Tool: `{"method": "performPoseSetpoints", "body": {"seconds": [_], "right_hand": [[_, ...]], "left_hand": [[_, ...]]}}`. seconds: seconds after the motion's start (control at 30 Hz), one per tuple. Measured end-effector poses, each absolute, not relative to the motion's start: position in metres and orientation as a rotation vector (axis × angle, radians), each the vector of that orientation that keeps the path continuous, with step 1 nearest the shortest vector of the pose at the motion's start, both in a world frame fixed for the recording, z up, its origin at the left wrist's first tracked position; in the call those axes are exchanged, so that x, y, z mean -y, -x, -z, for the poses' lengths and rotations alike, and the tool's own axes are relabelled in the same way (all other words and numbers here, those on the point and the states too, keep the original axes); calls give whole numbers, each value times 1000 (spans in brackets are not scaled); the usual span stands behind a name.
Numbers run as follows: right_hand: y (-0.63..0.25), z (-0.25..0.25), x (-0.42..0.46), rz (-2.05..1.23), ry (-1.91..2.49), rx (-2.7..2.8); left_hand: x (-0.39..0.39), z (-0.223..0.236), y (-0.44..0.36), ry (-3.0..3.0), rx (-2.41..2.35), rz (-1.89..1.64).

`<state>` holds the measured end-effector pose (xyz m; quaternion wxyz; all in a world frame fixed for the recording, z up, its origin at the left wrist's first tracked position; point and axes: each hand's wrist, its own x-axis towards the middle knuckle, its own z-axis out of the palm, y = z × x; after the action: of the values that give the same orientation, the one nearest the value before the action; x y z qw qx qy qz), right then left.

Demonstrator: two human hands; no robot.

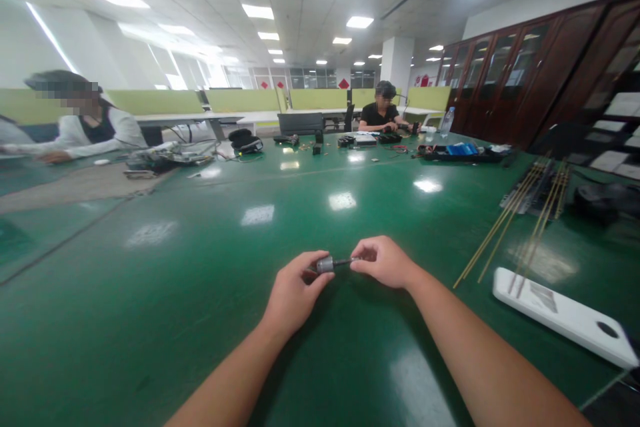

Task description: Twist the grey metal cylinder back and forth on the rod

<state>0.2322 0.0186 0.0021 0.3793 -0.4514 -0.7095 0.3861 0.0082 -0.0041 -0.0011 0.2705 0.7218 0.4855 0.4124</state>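
Note:
Thumb and fingers of my left hand (295,290) grip a small grey metal cylinder (325,265) from the side, just above the green table (200,320). A thin dark rod (343,262) extends from the cylinder's right end. My right hand (383,261) pinches the far tip of this rod between thumb and forefinger. Cylinder and rod lie in one line, roughly level. The rod's tip is partly hidden by my right fingers, and I cannot tell whether the two parts are joined.
On the right lie a long white case (565,317) and several thin yellow rods (505,213). Farther back are a black tray with blue packs (460,150), a water bottle (447,123), a black pouch (245,141) and tangled parts (170,155). Co-workers sit at the far side and left.

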Motion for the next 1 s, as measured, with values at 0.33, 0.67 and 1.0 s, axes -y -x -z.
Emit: {"method": "performPoseSetpoints", "body": {"seconds": [0.33, 0.67, 1.0], "right_hand": [[-234, -2, -20, -967, 1163, 1820], [-236, -3, -20, -958, 1168, 1832], [-238, -3, -21, -958, 1163, 1825]], "left_hand": [[4, -1, -8, -1959, -1320, -1106], [5, -1, -8, -1974, -1332, -1111], [3, 0, -8, -1981, -1343, -1114]]}}
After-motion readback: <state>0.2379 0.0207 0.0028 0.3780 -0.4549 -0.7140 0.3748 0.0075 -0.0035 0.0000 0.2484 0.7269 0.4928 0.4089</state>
